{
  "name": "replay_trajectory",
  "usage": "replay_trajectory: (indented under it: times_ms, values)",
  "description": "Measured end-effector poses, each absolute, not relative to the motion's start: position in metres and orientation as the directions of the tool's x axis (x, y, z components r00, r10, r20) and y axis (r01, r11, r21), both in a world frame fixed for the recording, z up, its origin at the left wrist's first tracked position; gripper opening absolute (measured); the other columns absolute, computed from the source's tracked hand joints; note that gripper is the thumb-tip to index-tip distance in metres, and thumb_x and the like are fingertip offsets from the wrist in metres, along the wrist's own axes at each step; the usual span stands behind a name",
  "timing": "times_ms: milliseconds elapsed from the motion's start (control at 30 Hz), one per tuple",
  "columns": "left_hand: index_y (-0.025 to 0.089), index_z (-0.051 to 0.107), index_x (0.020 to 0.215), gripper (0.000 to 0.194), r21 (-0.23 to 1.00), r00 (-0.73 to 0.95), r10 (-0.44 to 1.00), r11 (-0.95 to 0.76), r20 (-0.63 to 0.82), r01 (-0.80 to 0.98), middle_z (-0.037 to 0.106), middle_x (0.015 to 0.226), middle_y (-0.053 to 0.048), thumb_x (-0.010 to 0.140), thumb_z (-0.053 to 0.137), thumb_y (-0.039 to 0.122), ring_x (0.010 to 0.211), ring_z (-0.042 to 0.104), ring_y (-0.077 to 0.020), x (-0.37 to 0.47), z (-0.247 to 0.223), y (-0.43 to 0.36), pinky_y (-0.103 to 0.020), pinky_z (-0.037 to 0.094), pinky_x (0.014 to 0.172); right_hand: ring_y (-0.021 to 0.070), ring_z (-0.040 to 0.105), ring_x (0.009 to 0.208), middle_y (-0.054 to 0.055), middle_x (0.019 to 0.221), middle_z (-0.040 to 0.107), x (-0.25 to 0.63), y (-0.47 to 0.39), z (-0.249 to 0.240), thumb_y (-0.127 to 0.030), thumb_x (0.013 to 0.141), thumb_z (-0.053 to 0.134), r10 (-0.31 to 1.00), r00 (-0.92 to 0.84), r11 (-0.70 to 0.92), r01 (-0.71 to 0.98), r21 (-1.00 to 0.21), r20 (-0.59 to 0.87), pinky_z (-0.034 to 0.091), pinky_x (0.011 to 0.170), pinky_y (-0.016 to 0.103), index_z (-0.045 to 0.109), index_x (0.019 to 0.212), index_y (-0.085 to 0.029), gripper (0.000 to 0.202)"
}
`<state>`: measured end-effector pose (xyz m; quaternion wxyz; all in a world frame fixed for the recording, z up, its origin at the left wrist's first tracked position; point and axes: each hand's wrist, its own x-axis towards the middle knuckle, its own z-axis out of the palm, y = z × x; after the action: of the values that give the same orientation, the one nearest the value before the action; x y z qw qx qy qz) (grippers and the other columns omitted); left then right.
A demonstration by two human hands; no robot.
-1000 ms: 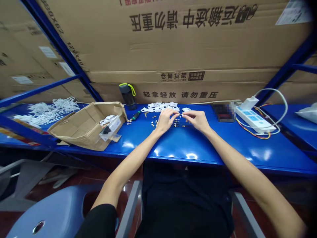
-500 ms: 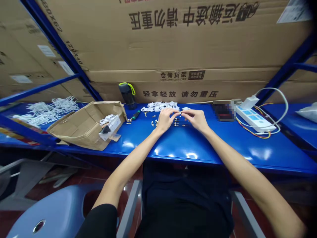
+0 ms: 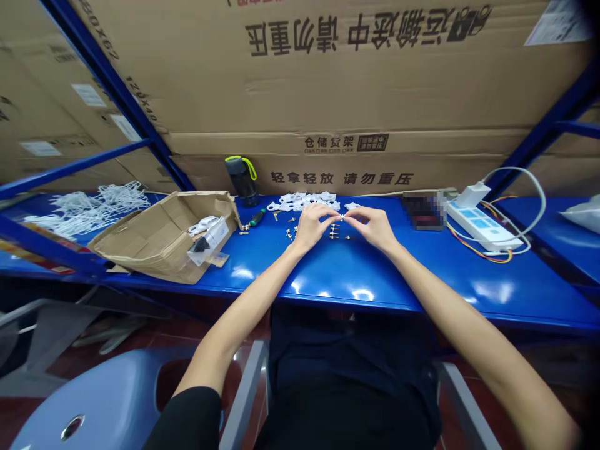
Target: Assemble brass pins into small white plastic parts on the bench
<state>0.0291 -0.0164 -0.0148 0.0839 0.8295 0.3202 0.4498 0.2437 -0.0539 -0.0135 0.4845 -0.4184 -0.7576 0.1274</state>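
Note:
My left hand [image 3: 311, 227] and my right hand [image 3: 376, 227] meet over the blue table, fingertips pinched together. Between them is a small pale, brass-coloured fitting [image 3: 342, 217], too tiny to make out well; both hands appear to grip it. Just below the fingers, several similar brass fittings [image 3: 334, 232] lie in a short row. One more loose fitting [image 3: 347, 237] is to the right of that row, and a few others [image 3: 289, 234] are scattered left of my left hand. Behind my hands spreads a pile of flat white plastic parts [image 3: 300, 200].
On the left sit an open cardboard box [image 3: 135, 250], a green-and-black screwdriver [image 3: 257, 217] and a dark bottle [image 3: 242, 181]. White cords [image 3: 94, 209] lie further left. To the right are a dark object, partly blurred out [image 3: 417, 210], and a white power strip [image 3: 487, 228].
Both hands stay almost in place, with the fingertips shifting slightly lower around the small fitting. Nothing else on the table has visibly moved.

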Motion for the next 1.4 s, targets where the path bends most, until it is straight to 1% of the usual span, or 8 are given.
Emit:
replay_trajectory:
  times_ms: [267,500,600,700,833,1000,1133,1400]
  values:
    - [0.024,0.081,0.095,0.019,0.457,0.428,0.604,-0.794,0.673,0.401,0.080,0.099,-0.003,0.099,0.071,0.040,0.096,0.070,-0.0222,0.029,-0.012,-0.018,-0.040,0.050,0.097,0.0203,0.068,0.072,0.007,0.092,0.080,0.243,-0.056,-0.013,-0.059,0.096,0.063,0.775,-0.191,0.600,0.523,-0.605,0.603,0.054,0.071,0.035,0.080,0.094,-0.021,0.041]
    - [0.024,0.078,0.097,0.020,0.460,0.426,0.626,-0.775,0.653,0.434,0.078,0.100,-0.002,0.101,0.068,0.041,0.098,0.068,-0.0216,0.030,-0.011,-0.019,-0.040,0.049,0.098,0.0204,0.067,0.072,0.006,0.093,0.079,0.250,-0.053,-0.008,-0.053,0.096,0.065,0.767,-0.228,0.606,0.562,-0.562,0.599,0.052,0.073,0.034,0.079,0.093,-0.021,0.035]
    - [0.024,0.077,0.099,0.022,0.424,0.484,0.619,-0.781,0.618,0.458,0.078,0.103,-0.003,0.102,0.066,0.041,0.102,0.067,-0.0224,0.030,-0.011,-0.019,-0.040,0.047,0.099,0.0206,0.068,0.072,0.006,0.091,0.079,0.256,-0.052,-0.006,-0.049,0.096,0.066,0.785,-0.287,0.596,0.591,-0.543,0.550,0.051,0.072,0.034,0.079,0.093,-0.021,0.031]
    - [0.023,0.077,0.101,0.022,0.358,0.547,0.605,-0.791,0.579,0.497,0.077,0.106,-0.003,0.102,0.065,0.041,0.104,0.065,-0.0230,0.029,-0.013,-0.020,-0.040,0.044,0.099,0.0219,0.070,0.078,0.006,0.093,0.080,0.263,-0.051,-0.006,-0.044,0.096,0.064,0.804,-0.349,0.583,0.623,-0.522,0.482,0.050,0.073,0.033,0.079,0.095,-0.022,0.027]
    - [0.024,0.077,0.105,0.023,0.291,0.600,0.617,-0.780,0.510,0.554,0.077,0.112,-0.004,0.105,0.060,0.040,0.110,0.064,-0.0243,0.029,-0.015,-0.020,-0.040,0.042,0.099,0.0232,0.072,0.085,0.005,0.096,0.081,0.270,-0.048,-0.008,-0.038,0.094,0.065,0.818,-0.390,0.564,0.688,-0.456,0.422,0.051,0.077,0.033,0.079,0.095,-0.023,0.021]
    - [0.022,0.076,0.105,0.022,0.308,0.551,0.651,-0.746,0.522,0.590,0.077,0.111,-0.004,0.106,0.058,0.034,0.109,0.066,-0.0241,0.028,-0.014,-0.019,-0.039,0.042,0.097,0.0234,0.071,0.085,0.004,0.095,0.080,0.276,-0.043,-0.014,-0.035,0.093,0.067,0.841,-0.424,0.534,0.752,-0.386,0.336,0.051,0.080,0.033,0.080,0.094,-0.025,0.016]
    - [0.022,0.076,0.103,0.022,0.323,0.524,0.668,-0.729,0.528,0.604,0.077,0.112,-0.005,0.106,0.057,0.034,0.110,0.066,-0.0250,0.029,-0.014,-0.019,-0.040,0.043,0.099,0.0238,0.071,0.089,0.004,0.099,0.080,0.277,-0.041,-0.016,-0.034,0.093,0.068,0.847,-0.449,0.527,0.780,-0.337,0.285,0.051,0.081,0.033,0.080,0.094,-0.027,0.014]
    - [0.022,0.076,0.102,0.022,0.325,0.505,0.680,-0.714,0.532,0.619,0.076,0.109,-0.005,0.106,0.057,0.032,0.109,0.065,-0.0247,0.029,-0.016,-0.019,-0.040,0.042,0.100,0.0231,0.069,0.092,0.005,0.105,0.076,0.276,-0.041,-0.017,-0.034,0.095,0.067,0.840,-0.478,0.539,0.790,-0.293,0.258,0.049,0.080,0.032,0.079,0.095,-0.026,0.015]
